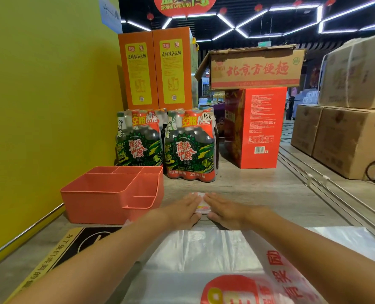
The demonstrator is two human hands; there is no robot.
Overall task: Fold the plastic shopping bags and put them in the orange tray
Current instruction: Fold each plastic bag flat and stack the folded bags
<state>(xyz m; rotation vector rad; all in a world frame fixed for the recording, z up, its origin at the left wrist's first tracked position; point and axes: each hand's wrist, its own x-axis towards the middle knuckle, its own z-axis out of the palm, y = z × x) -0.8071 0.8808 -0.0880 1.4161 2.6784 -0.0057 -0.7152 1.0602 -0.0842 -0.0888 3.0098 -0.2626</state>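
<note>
A small folded plastic bag, clear with red print, lies on the wooden floor in the middle of the view. My left hand and my right hand press flat on it from either side, fingers straight. The orange tray, with several compartments and nothing in it, stands just left of my left hand, against the yellow wall. Unfolded clear plastic bags with red and yellow print lie spread on the floor under my forearms, near the bottom of the view.
Two shrink-wrapped bottle packs stand behind the tray, with orange boxes stacked above them. A red carton topped by a cardboard box is behind right. Brown cartons line the right side. A yellow wall closes the left.
</note>
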